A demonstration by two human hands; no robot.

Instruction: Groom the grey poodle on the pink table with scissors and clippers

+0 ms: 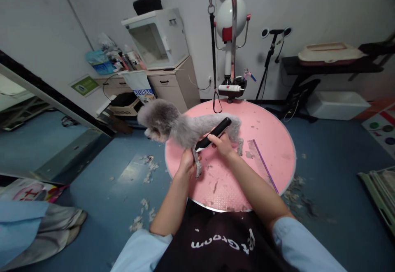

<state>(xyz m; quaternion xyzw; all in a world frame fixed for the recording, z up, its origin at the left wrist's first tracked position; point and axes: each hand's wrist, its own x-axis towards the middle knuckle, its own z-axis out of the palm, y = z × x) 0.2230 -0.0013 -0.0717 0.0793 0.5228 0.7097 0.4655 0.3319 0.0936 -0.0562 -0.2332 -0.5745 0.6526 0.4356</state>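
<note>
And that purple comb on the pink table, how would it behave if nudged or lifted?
The purple comb would probably slide rather than roll, since it lies flat on the pink table. Its straight spine suggests it would stay stiff when lifted. Its long, thin teeth might snag hair.

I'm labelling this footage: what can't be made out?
Head view:
Far side of the dog: hidden by its own body.
Some fingers of the right hand: hidden by the clippers.
Head of another person: cut off by the left edge.
Lettering on the bottle: too small.
</note>
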